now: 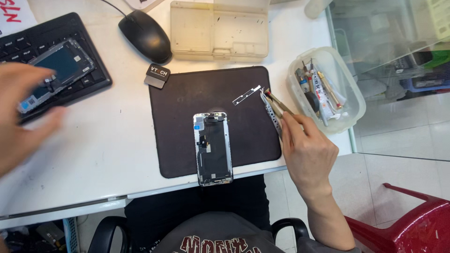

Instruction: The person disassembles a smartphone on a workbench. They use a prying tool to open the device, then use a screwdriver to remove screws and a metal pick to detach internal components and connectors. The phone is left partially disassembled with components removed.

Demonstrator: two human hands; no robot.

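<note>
One opened phone (213, 148) is seen lying flat on one dark mat (187, 103) on the white table (112, 140). The phone has no screen on it, and its inside parts can be seen. It lies just to the left of the right hand (307, 152), not touching it.

The right hand is closed around two thin tools, one pair of metal tweezers (272, 110) and one screwdriver with a brown handle (280, 105). Their tips point up and away from the grip. Just past those tips, one small silver metal strip (246, 95) lies on the mat. It cannot be told if the tips touch it.

To the right of this grip, one clear plastic box (349, 86) is seen, with several small tools inside. They are too mixed up to be counted.

The left hand (21, 115) is blurred. It is open, with the fingers spread, and nothing is held in it. Right beside it, one phone screen (58, 70) lies on top of one black keyboard (93, 70). It cannot be told if the hand touches the screen.

Further up from the right grip, one black mouse (145, 35), one small black and silver tool (157, 76) and one pale plastic tray (218, 30) are seen on the table. One red chair (412, 220) stands on the floor, below and to the right.
</note>
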